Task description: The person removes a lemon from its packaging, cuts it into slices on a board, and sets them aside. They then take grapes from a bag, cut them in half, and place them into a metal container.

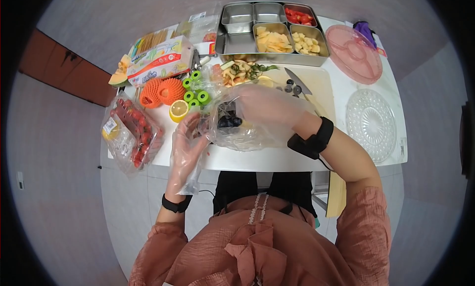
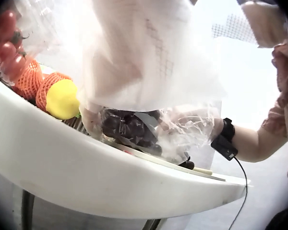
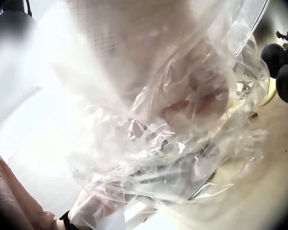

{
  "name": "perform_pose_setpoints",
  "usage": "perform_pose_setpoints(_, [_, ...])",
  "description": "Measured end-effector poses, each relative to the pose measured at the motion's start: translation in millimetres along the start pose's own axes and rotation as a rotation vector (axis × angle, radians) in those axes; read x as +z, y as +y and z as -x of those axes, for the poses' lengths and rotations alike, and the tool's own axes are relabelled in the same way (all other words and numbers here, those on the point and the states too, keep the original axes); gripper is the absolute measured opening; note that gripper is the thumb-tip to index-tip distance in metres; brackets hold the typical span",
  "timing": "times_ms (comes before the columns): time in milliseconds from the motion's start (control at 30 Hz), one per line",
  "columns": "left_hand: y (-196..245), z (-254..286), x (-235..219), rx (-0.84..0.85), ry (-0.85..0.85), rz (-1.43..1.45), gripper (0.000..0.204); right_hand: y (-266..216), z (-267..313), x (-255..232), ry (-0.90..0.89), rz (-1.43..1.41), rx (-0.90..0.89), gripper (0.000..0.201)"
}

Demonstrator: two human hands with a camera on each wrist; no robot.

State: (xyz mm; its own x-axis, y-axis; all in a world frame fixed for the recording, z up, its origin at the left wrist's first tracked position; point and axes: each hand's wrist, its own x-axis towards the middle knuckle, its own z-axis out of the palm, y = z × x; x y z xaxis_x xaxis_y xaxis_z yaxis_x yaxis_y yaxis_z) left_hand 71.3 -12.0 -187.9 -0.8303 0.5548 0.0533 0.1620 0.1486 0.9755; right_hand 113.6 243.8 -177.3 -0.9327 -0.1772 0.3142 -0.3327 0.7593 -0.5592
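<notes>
A clear plastic bag (image 1: 247, 141) with dark grapes (image 1: 229, 122) inside lies over the front of the cutting board (image 1: 324, 90). My left hand (image 1: 185, 150), in a loose transparent glove, pinches the bag's left edge. From the right, my gloved right hand (image 1: 269, 105) reaches over the bag, its fingers veiled by film. Crumpled film (image 3: 177, 163) covers most of the right wrist view, so I cannot tell how those fingers lie. Through the film, the left wrist view shows the grapes (image 2: 125, 127) close above the table edge. Several loose grapes (image 1: 297, 89) sit beside a knife (image 1: 297, 81).
Left of the bag are a halved lemon (image 1: 178, 111), green rolls (image 1: 194, 97), orange foam nets (image 1: 161, 92) and bagged tomatoes (image 1: 141, 132). A steel tray (image 1: 237, 43) with cut fruit containers stands behind. Trimmings (image 1: 240, 71) lie before it; a pink divided plate (image 1: 354, 53) and glass plate (image 1: 371, 125) stand right.
</notes>
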Motion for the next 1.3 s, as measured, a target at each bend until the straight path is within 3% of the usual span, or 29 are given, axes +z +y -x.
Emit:
perform_pose_setpoints(100, [2.8, -1.0, 2.2, -0.025, 0.033, 0.005, 0.062, -2.7, -4.3, -0.4, -0.061, 0.054, -0.007, 0.021])
perform_pose_setpoints(400, [3.8, -1.4, 1.1, -0.053, 0.065, -0.026, 0.056, -13.0, 5.3, 1.0, 0.007, 0.165, 0.058, 0.021])
perform_pose_setpoints(633, [4.2, -2.0, 2.0, -0.054, 0.071, -0.064, 0.055, -15.5, 5.2, 0.8, 0.019, 0.092, 0.090, 0.022])
perform_pose_setpoints(833, [6.9, -2.3, 2.5, -0.058, 0.073, -0.088, 0.055, -7.7, -0.9, 10.2, -0.073, 0.053, 0.098, 0.033])
perform_pose_setpoints(900, [4.3, -2.8, 2.1, -0.051, 0.070, -0.101, 0.055, -9.6, -2.8, 6.8, -0.238, 0.106, 0.211, 0.038])
perform_pose_setpoints(1000, [1.5, -3.1, 1.9, -0.046, 0.069, -0.055, 0.055, 3.1, 1.1, 18.1, -0.135, 0.004, 0.189, 0.043])
perform_pose_setpoints(1133, [-0.2, -4.2, 1.0, -0.064, 0.077, -0.063, 0.054, 3.2, -3.6, 13.6, -0.141, -0.014, 0.152, 0.040])
perform_pose_setpoints(1233, [0.9, -3.6, 1.1, -0.057, 0.071, -0.060, 0.053, -16.4, -8.8, -8.1, -0.204, 0.016, 0.225, 0.038])
perform_pose_setpoints(1300, [4.1, -2.6, 1.4, -0.052, 0.070, -0.061, 0.053, -20.7, -14.3, -11.9, -0.340, 0.031, 0.342, 0.032])
